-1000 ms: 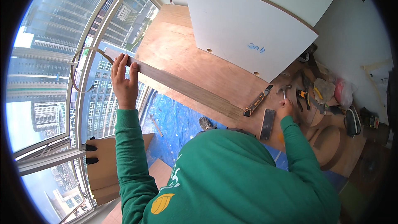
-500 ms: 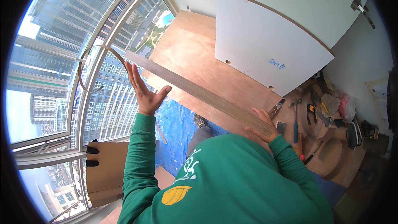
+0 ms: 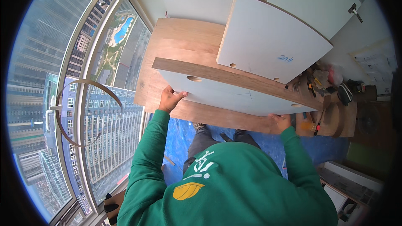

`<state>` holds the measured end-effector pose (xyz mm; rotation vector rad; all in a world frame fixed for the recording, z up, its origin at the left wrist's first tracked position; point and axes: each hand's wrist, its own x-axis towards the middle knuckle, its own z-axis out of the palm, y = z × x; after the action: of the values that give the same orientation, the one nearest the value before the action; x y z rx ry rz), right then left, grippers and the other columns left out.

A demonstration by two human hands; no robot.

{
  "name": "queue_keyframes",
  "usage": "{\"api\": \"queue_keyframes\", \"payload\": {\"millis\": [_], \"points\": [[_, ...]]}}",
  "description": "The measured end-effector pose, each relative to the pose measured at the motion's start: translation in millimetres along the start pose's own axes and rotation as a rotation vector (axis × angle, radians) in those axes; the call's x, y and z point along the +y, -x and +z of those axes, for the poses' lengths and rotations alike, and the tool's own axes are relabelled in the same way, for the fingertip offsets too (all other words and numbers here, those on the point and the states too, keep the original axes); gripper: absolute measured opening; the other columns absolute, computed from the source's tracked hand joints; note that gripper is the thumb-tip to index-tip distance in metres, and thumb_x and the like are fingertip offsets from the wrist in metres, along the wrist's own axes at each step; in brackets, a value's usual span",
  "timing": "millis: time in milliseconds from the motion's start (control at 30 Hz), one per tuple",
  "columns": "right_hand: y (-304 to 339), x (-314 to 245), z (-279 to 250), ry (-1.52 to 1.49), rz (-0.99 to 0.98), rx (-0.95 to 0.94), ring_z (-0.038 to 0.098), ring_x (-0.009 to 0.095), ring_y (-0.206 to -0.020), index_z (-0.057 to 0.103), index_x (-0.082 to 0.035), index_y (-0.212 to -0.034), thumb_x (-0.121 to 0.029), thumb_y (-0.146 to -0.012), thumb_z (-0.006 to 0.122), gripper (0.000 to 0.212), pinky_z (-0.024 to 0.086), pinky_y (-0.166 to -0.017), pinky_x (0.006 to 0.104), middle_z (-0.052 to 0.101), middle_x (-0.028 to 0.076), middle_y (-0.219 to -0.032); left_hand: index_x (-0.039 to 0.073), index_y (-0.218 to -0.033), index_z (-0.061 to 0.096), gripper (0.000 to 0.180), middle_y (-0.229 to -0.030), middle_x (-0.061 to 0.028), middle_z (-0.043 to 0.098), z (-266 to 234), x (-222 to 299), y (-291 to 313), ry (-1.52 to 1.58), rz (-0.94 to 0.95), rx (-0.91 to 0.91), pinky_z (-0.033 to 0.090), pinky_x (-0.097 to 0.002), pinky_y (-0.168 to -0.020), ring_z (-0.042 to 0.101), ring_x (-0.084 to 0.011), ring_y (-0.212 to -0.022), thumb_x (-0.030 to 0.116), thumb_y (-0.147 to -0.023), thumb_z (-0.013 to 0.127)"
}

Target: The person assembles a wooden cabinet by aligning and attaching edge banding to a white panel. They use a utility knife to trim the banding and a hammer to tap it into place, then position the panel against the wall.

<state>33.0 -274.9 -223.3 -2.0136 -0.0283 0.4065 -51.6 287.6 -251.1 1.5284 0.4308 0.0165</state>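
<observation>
I hold a long cabinet panel (image 3: pixel 226 92) with a white face, wood-coloured edge and round hinge holes, lifted flat in front of me. My left hand (image 3: pixel 169 98) grips its near left edge, and my right hand (image 3: pixel 281 121) grips its near right edge. Below it lies a wood-coloured board (image 3: pixel 176 42) on the floor. My green sleeves reach up from the lower edge.
A second white panel (image 3: pixel 272 42) leans against the white wall cabinets at the back. Hand tools (image 3: pixel 318 83) and rolls of edge banding (image 3: pixel 335 119) lie at the right. Blue sheeting (image 3: pixel 180 142) covers the floor by my feet. Tall windows (image 3: pixel 79 100) run along the left.
The panel, seen edge-on and tilted before, has been turned flat so its white face shows. Both hands have shifted to its near edge, and my view has moved closer to the cabinets.
</observation>
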Motion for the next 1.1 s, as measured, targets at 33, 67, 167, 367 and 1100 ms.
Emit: {"api": "queue_keyframes", "payload": {"millis": [33,67,167,367,1100], "points": [[3.8,-4.0,-1.9,0.103,0.04,0.035,0.069,0.018,-0.1,0.075,0.002,-0.114,-0.015,-0.088,0.092,0.035,0.055,-0.095,0.0357,0.077,0.008,-0.108,-0.002,-0.124,0.07,0.056,-0.113,-0.0096,0.078,6.2,8.1,-1.9,0.112,0.052,0.014,0.056,-0.0345,-0.095,0.071,-0.0182,-0.104,0.026,-0.082,0.096],[11.0,-8.4,-3.6,0.046,-0.004,0.012,0.069,0.018,-0.102,0.075,0.002,-0.116,-0.016,-0.089,0.091,0.036,0.055,-0.096,0.0351,0.077,0.008,-0.111,-0.002,-0.123,0.07,0.056,-0.113,-0.0097,0.078,9.1,19.2,-1.9,0.128,0.062,0.012,0.057,-0.0345,-0.094,0.071,-0.0178,-0.103,0.027,-0.082,0.096],[51.5,-25.4,-12.5,0.0,0.079,0.021,0.067,0.018,-0.107,0.072,0.002,-0.123,-0.02,-0.092,0.089,0.042,0.054,-0.099,0.0345,0.075,0.008,-0.116,-0.004,-0.118,0.071,0.057,-0.107,-0.0114,0.078,18.0,57.8,7.9,0.116,0.124,0.022,0.059,-0.033,-0.085,0.072,-0.0159,-0.094,0.03,-0.081,0.097],[116.9,-35.1,-0.3,-0.285,0.082,0.172,0.066,0.018,-0.113,0.064,0.002,-0.135,-0.023,-0.098,0.083,0.049,0.052,-0.103,0.0362,0.071,0.009,-0.126,-0.006,-0.094,0.07,0.052,-0.082,-0.0082,0.072,45.4,120.4,54.1,-0.146,0.141,0.175,0.055,-0.0302,-0.063,0.066,-0.0132,-0.07,0.038,-0.082,0.096],[165.6,-6.8,-11.4,-0.152,-0.006,-0.041,0.044,0.033,-0.153,0.025,0.008,-0.167,-0.03,-0.101,0.074,0.09,0.036,-0.124,0.0367,0.042,0.029,-0.166,-0.006,-0.132,0.065,0.053,-0.115,-0.0162,0.075,10.6,83.5,158.2,-0.123,-0.551,-0.136,0.065,-0.0435,-0.083,0.076,-0.0269,-0.095,0.037,-0.103,0.077]]}}
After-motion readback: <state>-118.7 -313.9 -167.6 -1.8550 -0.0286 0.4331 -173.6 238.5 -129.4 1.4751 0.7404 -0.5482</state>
